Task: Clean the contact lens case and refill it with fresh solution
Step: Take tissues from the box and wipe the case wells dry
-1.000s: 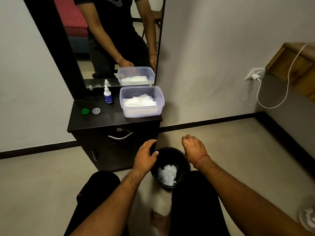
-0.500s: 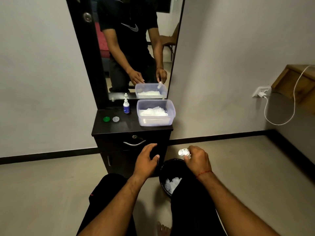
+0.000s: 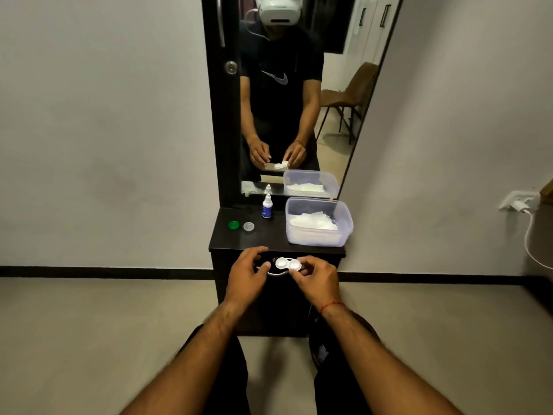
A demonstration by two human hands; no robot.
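In the lower middle of the frame, the white lens case [image 3: 288, 264] is held in the air just in front of the dark cabinet [image 3: 254, 241], with both wells uncapped and facing up. The right hand [image 3: 317, 280] pinches its right end between thumb and fingertips. The left hand [image 3: 248, 272] hovers just beside the left end with fingers loosely curled, holding nothing. Whether its thumb touches the case is too close to tell.

On the cabinet top, towards the left, the green cap [image 3: 233, 225] lies beside the clear cap [image 3: 249, 226]. The small bottle [image 3: 267, 206] stands upright just behind them, and a clear box [image 3: 347, 218] of tissues [image 3: 312, 221] sits at the right.

Whether the wells are dry cannot be told, so the step in hand is probably bringing the case up for a wipe or a refill. To do it well, hold the case level and only by its edge, so no finger enters a well. Setting it flat on the bare top in front of the bottle would free one hand to steady it and one to squeeze. The nozzle should not touch the plastic.
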